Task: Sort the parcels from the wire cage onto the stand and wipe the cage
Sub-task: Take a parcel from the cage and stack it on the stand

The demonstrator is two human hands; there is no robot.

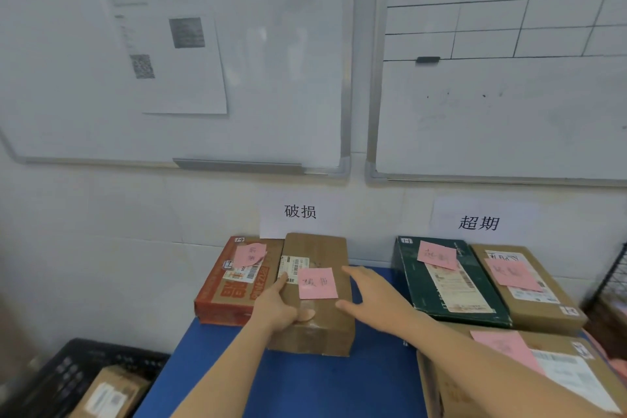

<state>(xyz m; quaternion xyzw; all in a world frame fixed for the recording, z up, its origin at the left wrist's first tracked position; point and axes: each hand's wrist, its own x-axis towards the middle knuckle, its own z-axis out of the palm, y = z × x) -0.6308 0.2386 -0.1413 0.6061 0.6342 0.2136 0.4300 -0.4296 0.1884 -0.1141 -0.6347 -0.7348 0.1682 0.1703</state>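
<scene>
A brown cardboard parcel [319,319] with a pink note on top lies on the blue stand [305,383], under the left wall label. My left hand [280,307] grips its near left edge, thumb on top. My right hand [369,292] rests flat against its right side, fingers spread. A red parcel [224,295] lies touching it on the left. Under the right label lie a dark green parcel [451,295] and a brown parcel [529,295], each with a pink note. Another brown parcel [509,380] sits nearer, partly behind my right forearm.
Two whiteboards [271,78] hang on the wall above the stand. A black crate [68,373] at the lower left holds a small brown box [112,394]. Black wire mesh [610,282] shows at the right edge.
</scene>
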